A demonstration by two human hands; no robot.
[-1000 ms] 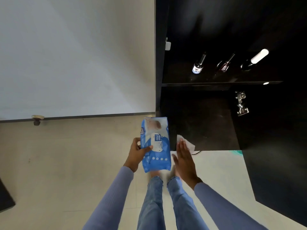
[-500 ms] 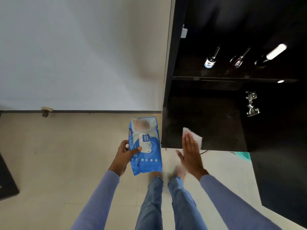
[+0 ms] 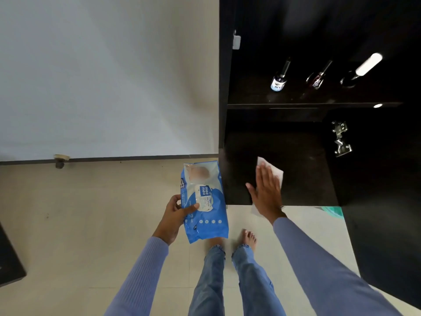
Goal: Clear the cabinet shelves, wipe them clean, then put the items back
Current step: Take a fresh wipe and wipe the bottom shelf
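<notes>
Below, right hand (image 3: 265, 190), fingers flat, presses a white wipe (image 3: 274, 172) on the dark lower shelf (image 3: 296, 156); left hand (image 3: 176, 215) grips the blue wipes pack (image 3: 205, 215) over the beige tiled floor (image 3: 68, 213).

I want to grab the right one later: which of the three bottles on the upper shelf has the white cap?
The rightmost bottle: its long cap is bright white, while the blue-labelled bottle and the reddish middle bottle have dark caps.

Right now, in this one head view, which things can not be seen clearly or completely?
- White wipe: mostly covered by the flat right hand on the lower shelf.
- Three bottles on the upper shelf: dark and small; only one label shows, too small to read surely.
- Wipes pack: small print unreadable; the left hand covers its edge.
- Cabinet interior: lost in shadow.
</notes>
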